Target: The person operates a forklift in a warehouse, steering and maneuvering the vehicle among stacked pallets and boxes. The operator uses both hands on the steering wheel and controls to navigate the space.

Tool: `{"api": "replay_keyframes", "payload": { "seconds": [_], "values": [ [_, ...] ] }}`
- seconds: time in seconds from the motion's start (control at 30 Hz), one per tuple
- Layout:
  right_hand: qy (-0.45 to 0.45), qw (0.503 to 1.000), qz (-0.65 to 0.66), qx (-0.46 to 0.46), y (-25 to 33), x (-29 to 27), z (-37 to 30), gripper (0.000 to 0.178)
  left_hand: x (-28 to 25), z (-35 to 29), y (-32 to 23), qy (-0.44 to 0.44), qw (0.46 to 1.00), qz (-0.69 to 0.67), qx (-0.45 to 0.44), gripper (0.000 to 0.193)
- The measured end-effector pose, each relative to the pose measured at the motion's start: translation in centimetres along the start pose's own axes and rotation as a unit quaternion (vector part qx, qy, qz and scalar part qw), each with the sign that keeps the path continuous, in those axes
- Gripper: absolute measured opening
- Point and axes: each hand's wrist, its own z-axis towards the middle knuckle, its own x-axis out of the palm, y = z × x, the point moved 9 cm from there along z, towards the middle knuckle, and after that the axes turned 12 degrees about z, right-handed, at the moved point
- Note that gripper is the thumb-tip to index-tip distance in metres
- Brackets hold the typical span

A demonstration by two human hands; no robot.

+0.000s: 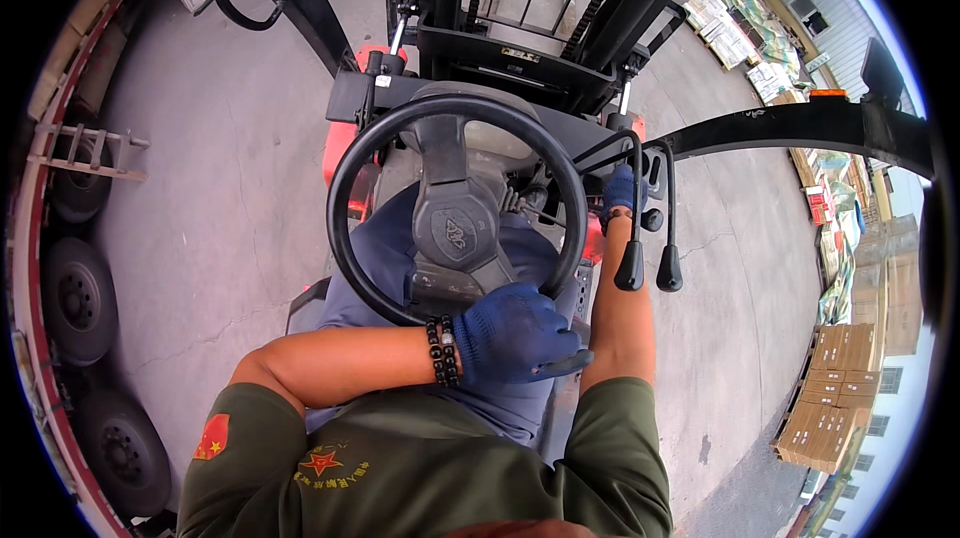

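Note:
My left hand, in a blue knit glove with dark beads at the wrist, is closed over the lower right rim of a black steering wheel. One grey-tipped finger sticks out to the right, off the rim. Farther forward, my right hand, gloved in blue too, looks closed beside the control levers. Whatever its fingers hold is hidden. Two long bent levers with black knobs, a left lever and a right lever, hang over and beside my right forearm. A small round black knob sits right of that wrist.
Ahead stands the forklift mast with its chains. A black frame post curves off to the right. Along the left are a truck's wheels and a wooden ladder-like frame. Stacked cartons and covered pallets line the right.

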Motion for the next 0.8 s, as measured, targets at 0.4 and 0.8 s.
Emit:
{"api": "replay_keyframes", "payload": {
  "seconds": [0.4,0.8],
  "values": [
    [0.074,0.713,0.653,0.242,1.5,-30.3,-1.5,0.073,-7.9,17.9,7.4,-0.115,0.988,0.058,-0.088,0.036],
    [-0.028,0.971,0.131,-0.197,21.3,-40.0,-11.5,0.032,-23.6,5.8,11.1,-0.238,0.926,0.049,-0.288,0.024]
  ]
}}
